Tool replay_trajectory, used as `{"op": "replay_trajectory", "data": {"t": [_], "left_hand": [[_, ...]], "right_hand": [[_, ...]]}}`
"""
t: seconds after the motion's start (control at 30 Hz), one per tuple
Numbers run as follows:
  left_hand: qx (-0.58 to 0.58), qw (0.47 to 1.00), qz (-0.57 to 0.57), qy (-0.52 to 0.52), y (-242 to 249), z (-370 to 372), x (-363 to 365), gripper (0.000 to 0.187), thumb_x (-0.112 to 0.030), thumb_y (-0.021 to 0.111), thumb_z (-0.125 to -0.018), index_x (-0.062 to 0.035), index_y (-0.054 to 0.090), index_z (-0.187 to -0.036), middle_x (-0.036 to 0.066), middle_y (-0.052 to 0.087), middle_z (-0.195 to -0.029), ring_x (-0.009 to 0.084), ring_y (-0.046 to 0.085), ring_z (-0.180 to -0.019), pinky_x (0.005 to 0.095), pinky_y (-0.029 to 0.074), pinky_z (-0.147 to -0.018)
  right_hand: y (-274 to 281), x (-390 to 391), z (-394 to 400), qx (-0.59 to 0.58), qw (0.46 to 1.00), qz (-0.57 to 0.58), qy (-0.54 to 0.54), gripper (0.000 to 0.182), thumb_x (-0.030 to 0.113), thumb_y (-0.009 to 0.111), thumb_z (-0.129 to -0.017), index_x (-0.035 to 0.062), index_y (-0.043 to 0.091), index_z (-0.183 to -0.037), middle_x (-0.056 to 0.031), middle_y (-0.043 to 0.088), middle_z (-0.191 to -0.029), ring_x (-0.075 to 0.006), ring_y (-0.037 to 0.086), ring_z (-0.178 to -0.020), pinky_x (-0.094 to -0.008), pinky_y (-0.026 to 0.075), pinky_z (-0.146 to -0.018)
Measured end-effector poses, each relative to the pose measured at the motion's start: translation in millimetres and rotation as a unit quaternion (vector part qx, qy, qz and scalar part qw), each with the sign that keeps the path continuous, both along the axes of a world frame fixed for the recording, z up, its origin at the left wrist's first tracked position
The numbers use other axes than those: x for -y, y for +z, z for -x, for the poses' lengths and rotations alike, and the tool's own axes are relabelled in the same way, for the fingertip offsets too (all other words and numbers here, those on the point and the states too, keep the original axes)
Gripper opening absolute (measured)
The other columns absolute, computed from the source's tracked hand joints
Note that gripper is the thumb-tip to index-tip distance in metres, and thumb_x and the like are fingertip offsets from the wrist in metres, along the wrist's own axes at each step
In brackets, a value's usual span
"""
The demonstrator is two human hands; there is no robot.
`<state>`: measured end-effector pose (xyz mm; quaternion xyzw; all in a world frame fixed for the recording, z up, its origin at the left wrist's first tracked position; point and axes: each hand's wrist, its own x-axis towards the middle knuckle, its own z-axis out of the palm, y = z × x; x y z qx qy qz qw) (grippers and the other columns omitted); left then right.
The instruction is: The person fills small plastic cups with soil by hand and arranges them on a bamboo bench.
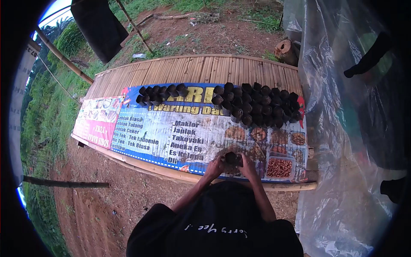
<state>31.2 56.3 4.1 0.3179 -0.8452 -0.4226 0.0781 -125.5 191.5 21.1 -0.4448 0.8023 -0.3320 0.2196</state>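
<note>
At the near edge of the table, my left hand (215, 166) and my right hand (247, 165) grip a small black planting bag (231, 157) from its two sides. The bag's dark mouth faces up, and its contents are too dark to make out. Loose soil lies on the banner around it. To the right of my right hand sits a clear plastic tub (293, 159) of reddish-brown seeds or beans. Farther back stand several black planting bags (257, 105) packed together, some showing soil, and a smaller group of bags (162, 93) is to their left.
A printed menu banner (141, 124) covers much of the bamboo-slat table (192, 68). Clear plastic sheeting (329, 128) hangs along the right side. Bamboo poles (64, 60) and a dark hanging cloth (99, 30) are at the left. A log (285, 50) lies behind the table.
</note>
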Motion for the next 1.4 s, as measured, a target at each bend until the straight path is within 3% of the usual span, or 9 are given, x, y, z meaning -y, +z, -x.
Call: {"op": "replay_trajectory", "data": {"t": [0.07, 0.37, 0.57, 0.63, 0.7, 0.77, 0.83, 1.1, 1.4], "left_hand": [[-0.019, 1.000, -0.013, 0.012, 2, 0, -2, 0.036, -0.012, 0.058, -0.081, -0.0033, 0.052, -0.115, 0.023, 0.064, -0.099, 0.0410, 0.061, -0.091, 0.0483, 0.049, -0.080], [-0.051, 0.993, -0.080, 0.065, 29, 5, 4, 0.038, -0.012, 0.061, -0.079, -0.0033, 0.055, -0.115, 0.019, 0.059, -0.107, 0.0396, 0.060, -0.092, 0.0456, 0.050, -0.081], [-0.088, 0.987, -0.035, 0.129, 38, -15, 41, 0.036, -0.008, 0.063, -0.081, -0.0028, 0.055, -0.116, 0.019, 0.057, -0.104, 0.0285, 0.063, -0.069, 0.0392, 0.051, -0.069], [-0.100, 0.983, -0.019, 0.154, 31, -28, 58, 0.035, -0.007, 0.063, -0.081, -0.0023, 0.056, -0.115, 0.019, 0.057, -0.104, 0.0286, 0.063, -0.070, 0.0389, 0.051, -0.069], [-0.097, 0.980, -0.033, 0.170, 23, -43, 77, 0.036, -0.008, 0.063, -0.080, -0.0025, 0.057, -0.116, 0.019, 0.058, -0.104, 0.0292, 0.062, -0.073, 0.0394, 0.051, -0.071], [-0.071, 0.980, 0.025, 0.185, 9, -59, 100, 0.038, -0.008, 0.063, -0.080, -0.0027, 0.057, -0.116, 0.019, 0.059, -0.105, 0.0304, 0.062, -0.077, 0.0406, 0.050, -0.073], [-0.080, 0.975, -0.022, 0.204, 27, -70, 122, 0.038, -0.011, 0.063, -0.080, -0.0024, 0.057, -0.116, 0.018, 0.059, -0.106, 0.0324, 0.061, -0.077, 0.0431, 0.048, -0.074], [-0.027, 0.985, -0.047, 0.165, 8, -111, 234, 0.050, -0.008, 0.061, -0.075, -0.0038, 0.050, -0.124, 0.023, 0.055, -0.116, 0.0403, 0.055, -0.107, 0.0455, 0.046, -0.090], [-0.034, 0.985, -0.052, 0.161, -3, -107, 357, 0.058, -0.010, 0.063, -0.077, -0.0064, 0.044, -0.132, 0.022, 0.055, -0.111, 0.0406, 0.057, -0.099, 0.0441, 0.048, -0.087]], "right_hand": [[6, 8, -4, 0.031, 0.999, 0.007, 0.008, 0.072, 0.006, 0.078, -0.065, 0.0091, 0.044, -0.129, -0.0194, 0.055, -0.118, -0.0385, 0.053, -0.110, -0.0435, 0.045, -0.092], [16, 39, -7, 0.048, 0.997, 0.062, 0.004, 0.063, 0.004, 0.079, -0.064, 0.0124, 0.054, -0.121, -0.0161, 0.062, -0.107, -0.0365, 0.058, -0.101, -0.0433, 0.047, -0.086], [30, 99, -21, 0.035, 0.998, 0.040, 0.022, 0.056, 0.006, 0.080, -0.065, 0.0100, 0.056, -0.116, -0.0167, 0.064, -0.104, -0.0354, 0.061, -0.099, -0.0410, 0.048, -0.084], [22, 121, -36, 0.015, 0.999, 0.008, 0.033, 0.055, 0.007, 0.080, -0.066, 0.0110, 0.056, -0.115, -0.0168, 0.064, -0.102, -0.0354, 0.061, -0.098, -0.0409, 0.048, -0.083], [5, 147, -54, 0.072, 0.997, 0.016, 0.003, 0.056, 0.011, 0.081, -0.066, 0.0131, 0.056, -0.116, -0.0162, 0.065, -0.098, -0.0351, 0.062, -0.097, -0.0408, 0.049, -0.081], [12, 172, -74, 0.066, 0.998, 0.013, 0.003, 0.058, 0.013, 0.082, -0.066, 0.0133, 0.055, -0.117, -0.0156, 0.066, -0.098, -0.0345, 0.062, -0.097, -0.0404, 0.049, -0.080], [2, 196, -95, 0.064, 0.997, 0.025, -0.028, 0.057, 0.016, 0.082, -0.066, 0.0127, 0.055, -0.116, -0.0159, 0.067, -0.094, -0.0354, 0.063, -0.091, -0.0424, 0.049, -0.076], [-16, 306, -146, 0.004, 0.997, 0.004, -0.072, 0.057, 0.016, 0.083, -0.064, 0.0089, 0.054, -0.112, -0.0168, 0.066, -0.097, -0.0360, 0.062, -0.094, -0.0436, 0.050, -0.076], [-26, 422, -160, 0.022, 0.992, 0.061, -0.105, 0.065, 0.014, 0.080, -0.067, -0.0016, 0.049, -0.122, -0.0234, 0.063, -0.103, -0.0400, 0.060, -0.096, -0.0441, 0.048, -0.081]]}}
